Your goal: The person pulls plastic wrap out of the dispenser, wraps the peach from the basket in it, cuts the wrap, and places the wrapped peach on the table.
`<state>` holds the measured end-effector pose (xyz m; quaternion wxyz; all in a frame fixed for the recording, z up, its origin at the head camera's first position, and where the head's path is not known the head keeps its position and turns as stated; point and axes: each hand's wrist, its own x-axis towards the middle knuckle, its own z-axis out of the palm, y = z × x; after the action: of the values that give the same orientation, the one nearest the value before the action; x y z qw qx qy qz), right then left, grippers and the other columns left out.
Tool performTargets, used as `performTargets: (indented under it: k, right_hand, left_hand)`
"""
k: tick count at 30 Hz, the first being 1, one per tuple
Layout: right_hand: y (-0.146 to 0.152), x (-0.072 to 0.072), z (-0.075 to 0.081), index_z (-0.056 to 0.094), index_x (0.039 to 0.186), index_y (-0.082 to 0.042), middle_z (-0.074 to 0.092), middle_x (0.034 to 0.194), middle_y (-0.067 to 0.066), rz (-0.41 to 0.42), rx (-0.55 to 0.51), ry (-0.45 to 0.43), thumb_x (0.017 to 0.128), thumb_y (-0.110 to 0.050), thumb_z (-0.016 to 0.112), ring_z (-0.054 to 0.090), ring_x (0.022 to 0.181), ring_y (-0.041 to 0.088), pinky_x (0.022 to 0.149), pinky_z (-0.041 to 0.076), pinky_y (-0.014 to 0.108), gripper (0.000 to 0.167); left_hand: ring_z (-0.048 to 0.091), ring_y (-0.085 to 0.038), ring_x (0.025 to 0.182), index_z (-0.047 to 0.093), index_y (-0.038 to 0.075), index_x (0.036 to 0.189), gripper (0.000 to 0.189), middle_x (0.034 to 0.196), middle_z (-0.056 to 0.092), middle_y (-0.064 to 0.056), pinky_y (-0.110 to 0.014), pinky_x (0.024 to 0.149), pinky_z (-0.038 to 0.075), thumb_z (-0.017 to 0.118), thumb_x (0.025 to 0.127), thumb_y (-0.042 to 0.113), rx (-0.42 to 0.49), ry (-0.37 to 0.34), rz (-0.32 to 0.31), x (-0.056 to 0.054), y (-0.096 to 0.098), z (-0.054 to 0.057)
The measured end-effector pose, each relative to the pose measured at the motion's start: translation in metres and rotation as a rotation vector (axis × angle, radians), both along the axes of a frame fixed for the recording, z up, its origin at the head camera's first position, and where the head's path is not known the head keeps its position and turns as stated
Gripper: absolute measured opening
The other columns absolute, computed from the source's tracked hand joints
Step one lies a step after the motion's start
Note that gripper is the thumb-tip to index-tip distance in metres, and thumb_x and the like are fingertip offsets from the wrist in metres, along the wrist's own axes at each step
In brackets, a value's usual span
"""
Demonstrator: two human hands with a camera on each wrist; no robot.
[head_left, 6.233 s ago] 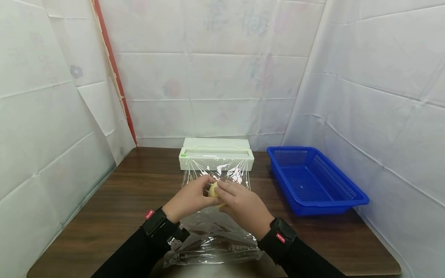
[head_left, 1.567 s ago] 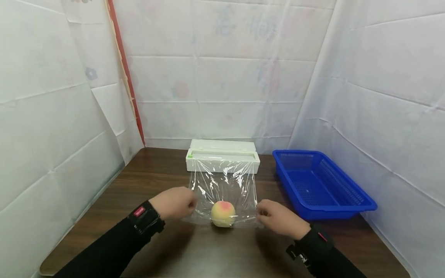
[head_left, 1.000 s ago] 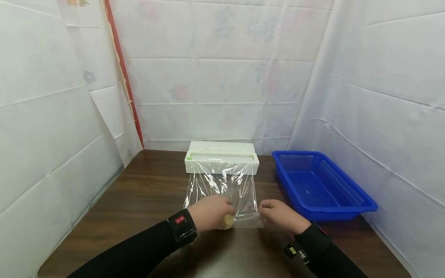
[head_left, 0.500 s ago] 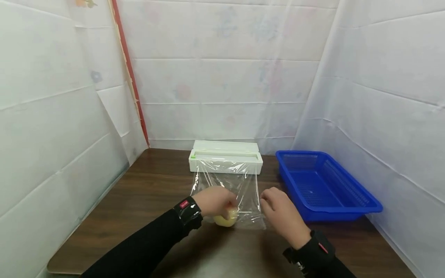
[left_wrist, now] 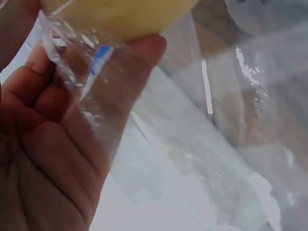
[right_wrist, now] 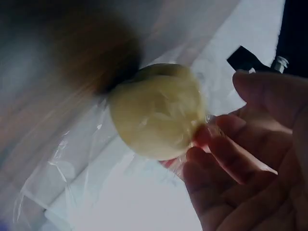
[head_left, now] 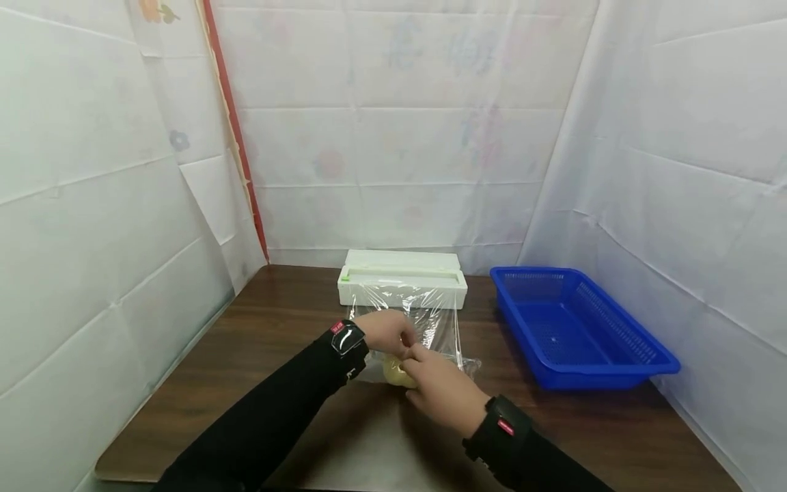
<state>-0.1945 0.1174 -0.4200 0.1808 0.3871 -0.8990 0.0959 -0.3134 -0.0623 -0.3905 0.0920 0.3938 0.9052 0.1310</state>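
A pale yellow peach (head_left: 398, 373) sits under clear plastic wrap (head_left: 439, 328) drawn from a white dispenser box (head_left: 402, 290). My left hand (head_left: 386, 330) reaches over the peach from the left. In the left wrist view its fingers hold the wrap (left_wrist: 96, 115) beside the peach (left_wrist: 120, 17), thumb tip at the fruit's underside. From the right comes my right hand (head_left: 445, 393), its fingertips meeting the left ones on the peach's right side. The right wrist view shows that hand (right_wrist: 245, 163) with bent fingers at the wrapped peach (right_wrist: 156, 115) and its thumb apart from them.
A blue plastic basket (head_left: 615, 372) stands at the right of the brown wooden table (head_left: 227, 362). White sheeting (head_left: 406, 143) encloses the table at the back and both sides. The box's lid stands raised behind it.
Earlier both hands held the wrap's near corners, with the peach lying between them. The left hand moved onto the peach; the right hand left its corner and came in to the fruit.
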Motion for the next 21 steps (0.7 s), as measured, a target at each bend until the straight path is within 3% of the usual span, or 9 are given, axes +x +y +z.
performTargets:
  k: [5, 9, 13, 17, 21]
  right_hand:
    - [-0.006, -0.02, -0.003, 0.069, 0.089, -0.01, 0.055, 0.109, 0.001, -0.049, -0.018, 0.045, 0.083, -0.009, 0.087, 0.056, 0.088, 0.013, 0.075, 0.052, 0.028, 0.019]
    - [-0.011, -0.035, -0.007, 0.065, 0.095, -0.01, 0.055, 0.108, 0.002, -0.089, -0.036, 0.054, 0.081, -0.013, 0.093, 0.058, 0.088, 0.015, 0.076, 0.054, 0.03, 0.032]
    - [-0.013, -0.048, -0.016, 0.061, 0.101, -0.011, 0.056, 0.108, 0.002, -0.127, -0.036, 0.079, 0.077, -0.015, 0.095, 0.059, 0.086, 0.016, 0.077, 0.056, 0.033, 0.042]
    - [-0.012, -0.056, -0.025, 0.062, 0.1, -0.01, 0.056, 0.102, 0.001, -0.139, -0.065, 0.12, 0.076, -0.009, 0.091, 0.057, 0.078, 0.016, 0.071, 0.054, 0.034, 0.038]
    - [-0.011, -0.061, -0.027, 0.063, 0.097, -0.01, 0.058, 0.101, 0.0, -0.13, -0.116, 0.165, 0.072, -0.007, 0.09, 0.058, 0.075, 0.016, 0.068, 0.054, 0.033, 0.036]
  left_hand:
    - [0.064, -0.007, 0.074, 0.078, 0.02, 0.089, 0.01, 0.089, 0.073, 0.007, -0.024, 0.065, 0.054, 0.076, 0.09, 0.01, 0.006, -0.084, 0.054, -0.021, 0.0, -0.004]
    - [0.061, -0.009, 0.074, 0.079, 0.016, 0.091, 0.015, 0.09, 0.071, 0.004, -0.024, 0.064, 0.052, 0.069, 0.096, 0.006, 0.027, -0.138, 0.061, -0.03, -0.002, -0.005]
    - [0.055, -0.007, 0.066, 0.076, 0.017, 0.085, 0.023, 0.079, 0.065, 0.007, -0.022, 0.06, 0.047, 0.065, 0.104, 0.013, 0.022, -0.196, 0.139, -0.037, -0.002, -0.012]
    - [0.047, -0.007, 0.056, 0.071, 0.017, 0.077, 0.03, 0.067, 0.054, 0.007, -0.022, 0.054, 0.04, 0.063, 0.106, 0.017, 0.007, -0.215, 0.188, -0.044, -0.002, -0.019]
    - [0.049, -0.009, 0.058, 0.069, 0.018, 0.075, 0.031, 0.065, 0.053, 0.007, -0.023, 0.055, 0.04, 0.062, 0.105, 0.017, 0.018, -0.176, 0.166, -0.051, -0.004, -0.022]
